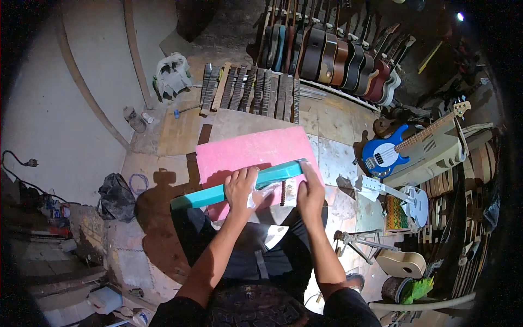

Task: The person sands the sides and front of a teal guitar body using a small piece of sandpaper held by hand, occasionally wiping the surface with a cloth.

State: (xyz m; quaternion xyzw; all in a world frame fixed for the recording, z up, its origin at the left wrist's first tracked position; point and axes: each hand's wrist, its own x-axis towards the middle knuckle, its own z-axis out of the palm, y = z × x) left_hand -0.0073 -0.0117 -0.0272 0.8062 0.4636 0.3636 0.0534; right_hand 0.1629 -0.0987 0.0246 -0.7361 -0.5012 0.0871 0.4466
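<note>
A long, glossy teal piece (204, 197) lies slantwise over my lap and the near part of a pink board; it looks like a slab seen edge-on, and I cannot tell its exact kind. My left hand (242, 191) is closed over its middle, fingers on its upper side. White residue (251, 199) coats the thumb side of that hand. At the right end of the teal piece, my right hand (310, 195) grips it, with the index finger stretched along its tip. The pink board (250, 143) lies just beyond. A dark ribbed strip (283, 193) shows between my hands.
Several guitar necks (248, 90) lie in a row ahead, before a rack of guitars (327, 57). To the right are a blue bass (387, 155), a pale blue guitar (417, 206), a metal stand (362, 240) and an unfinished guitar body (403, 264). A black bag (116, 197) sits left.
</note>
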